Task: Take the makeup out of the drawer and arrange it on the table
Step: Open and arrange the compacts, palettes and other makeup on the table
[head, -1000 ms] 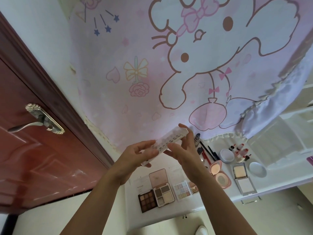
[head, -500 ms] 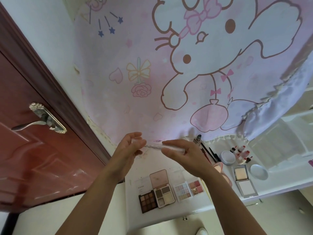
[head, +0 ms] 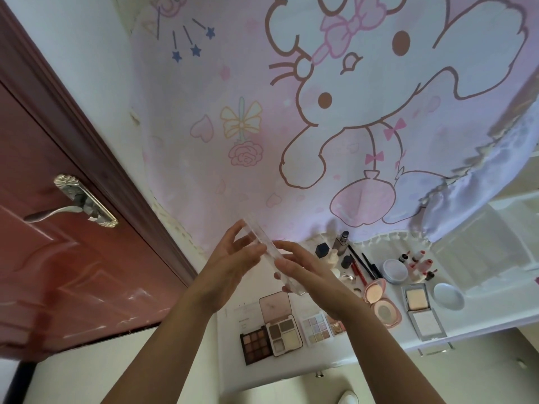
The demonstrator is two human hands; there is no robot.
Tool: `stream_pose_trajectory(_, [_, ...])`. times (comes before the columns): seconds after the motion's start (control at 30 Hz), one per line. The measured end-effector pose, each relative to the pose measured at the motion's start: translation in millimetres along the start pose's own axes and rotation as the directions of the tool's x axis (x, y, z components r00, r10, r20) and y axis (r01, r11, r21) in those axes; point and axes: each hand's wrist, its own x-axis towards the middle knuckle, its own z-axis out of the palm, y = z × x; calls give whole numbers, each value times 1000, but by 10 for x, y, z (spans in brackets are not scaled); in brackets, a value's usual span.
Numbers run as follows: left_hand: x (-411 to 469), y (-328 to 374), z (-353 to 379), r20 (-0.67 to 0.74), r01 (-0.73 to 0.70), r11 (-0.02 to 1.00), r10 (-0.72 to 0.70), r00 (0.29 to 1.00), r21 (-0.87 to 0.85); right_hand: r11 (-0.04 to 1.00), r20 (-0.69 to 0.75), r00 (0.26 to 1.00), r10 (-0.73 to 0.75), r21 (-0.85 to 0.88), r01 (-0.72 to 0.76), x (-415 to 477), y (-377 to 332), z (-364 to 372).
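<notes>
We had tilted the clear palette (head: 269,252) from level to slanted, left hand (head: 230,275) and right hand (head: 316,279) fingers (head: 291,248) pinching it between them

Soft daylight, mild blur, strong wide-angle edge warping

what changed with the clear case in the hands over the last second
The clear case was turned: its right end, raised a second ago, swung down, so it now slants from upper left to lower right. The left hand and right hand still hold it. The palettes on the table stayed put.
</notes>
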Motion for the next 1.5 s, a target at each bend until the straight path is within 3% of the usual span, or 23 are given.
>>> stream_pose_trajectory(0.57, [29, 74, 99, 27, -63, 996, 62, 998, 67, 995, 54, 996, -65, -76, 69, 41, -8, 130])
stream_pose_trajectory(0.73, [44, 85, -15, 51, -48, 997, 51, 997, -56, 996, -6, 998, -55, 77, 56, -5, -91, 46])
stream_pose_trajectory(0.9, [78, 42, -27, 62, -16, 993, 24, 998, -121, 990, 38, 999, 8, 143, -13, 16, -144, -6])
stream_pose_trajectory(1.13, [69, -23, -133, 61, 42, 909, -18, 998, -414, 960, -28, 992, 120, 258, -108, 54, -105, -122])
stream_pose_trajectory(1.37, [79, -154, -347, 108, -4, 738, 104, 989, -675, 952, -176, 980, 96, 302, -39, 43, -291, -518])
stream_pose_trajectory(1.43, [83, -159, -379, 99, 8, 713, 85, 991, -701, 957, -255, 960, 116, 288, -40, 79, -297, -588])
stream_pose_trajectory(1.5, [72, -106, -370, 48, 42, 755, -13, 999, -654, 971, -332, 933, 136, 230, -59, 127, -283, -627])
